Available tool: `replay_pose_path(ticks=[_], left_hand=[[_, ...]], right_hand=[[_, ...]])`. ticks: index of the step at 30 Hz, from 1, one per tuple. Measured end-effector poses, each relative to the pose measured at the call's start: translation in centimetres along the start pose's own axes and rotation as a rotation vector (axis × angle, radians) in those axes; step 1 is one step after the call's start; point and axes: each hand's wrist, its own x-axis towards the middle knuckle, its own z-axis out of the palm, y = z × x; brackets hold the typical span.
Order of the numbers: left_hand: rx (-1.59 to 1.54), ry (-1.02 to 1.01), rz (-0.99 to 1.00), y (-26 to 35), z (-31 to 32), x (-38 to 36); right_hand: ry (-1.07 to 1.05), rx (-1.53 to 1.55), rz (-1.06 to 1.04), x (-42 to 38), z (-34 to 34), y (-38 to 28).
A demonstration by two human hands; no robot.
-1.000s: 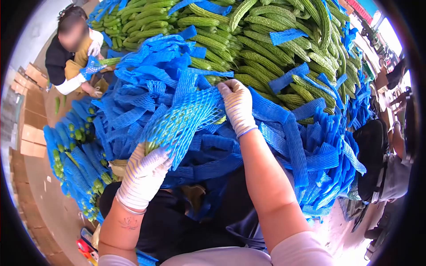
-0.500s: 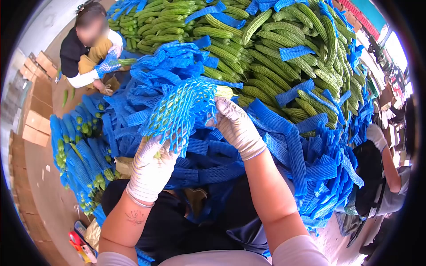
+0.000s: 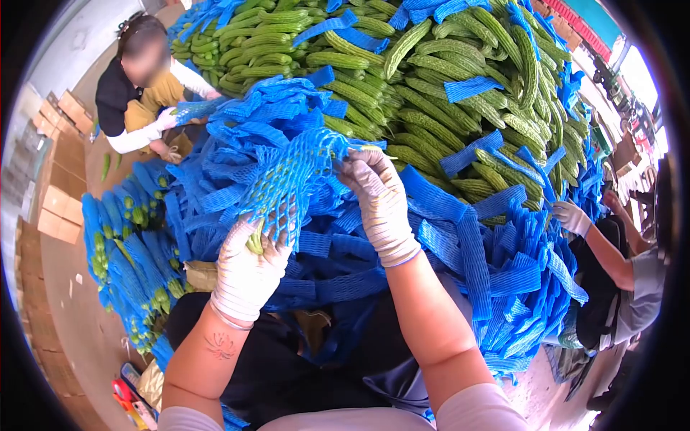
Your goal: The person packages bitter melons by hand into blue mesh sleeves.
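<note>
A bitter gourd in a stretched blue foam net (image 3: pixel 287 183) hangs between my two gloved hands. My left hand (image 3: pixel 248 266) is closed round its lower end, where a green tip shows at the palm. At the upper right end, my right hand (image 3: pixel 374 197) pinches the edge of the net near the gourd's pale end. Loose blue net sleeves (image 3: pixel 338 276) lie in a heap under and around both hands. Behind them rises a large pile of green bitter gourds (image 3: pixel 431 108).
Netted gourds (image 3: pixel 136 251) are stacked at the left. A person (image 3: pixel 136 100) crouches at the upper left, handling a net. Another person's gloved hand (image 3: pixel 573 218) touches the heap's right side. Cardboard boxes (image 3: pixel 61 205) stand far left; red-handled scissors (image 3: pixel 123 391) lie lower left.
The net now covers more of the gourd's upper end, and my right hand has shifted slightly left. The person at the right has reached to the heap; the crouching person's hands have moved apart.
</note>
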Motion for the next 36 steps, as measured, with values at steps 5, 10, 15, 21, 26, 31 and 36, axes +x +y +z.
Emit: replay_pose_path(ticks=[5, 10, 15, 21, 26, 31, 36], left_hand=[[0.206, -0.003, 0.013, -0.6, -0.8, -0.2], [0.449, -0.092, 0.032, -1.0, -2.6, -0.3], [0.426, -0.14, 0.024, -0.5, -2.3, -0.6], [0.342, -0.204, 0.027, 0.5, -1.4, -1.5], [0.208, -0.199, 0.008, 0.9, -1.4, -2.0], [0.158, -0.203, -0.01, 1.5, -1.4, -2.2], [0.121, -0.198, 0.011, 2.4, -0.9, -2.8]], right_hand=[[0.165, 0.033, 0.398, -0.4, -0.1, -0.1], [0.034, -0.051, 0.484, -0.5, -0.9, 1.0], [0.169, 0.251, 0.29, -0.9, -0.8, 0.8], [-0.02, 0.593, 0.291, -0.6, -2.1, 0.6], [-0.081, 0.465, 0.415, -1.3, -0.7, -0.4], [-0.132, 0.104, 0.441, -1.6, -0.6, 0.5], [-0.285, -0.085, 0.516, -1.8, -0.3, -1.1]])
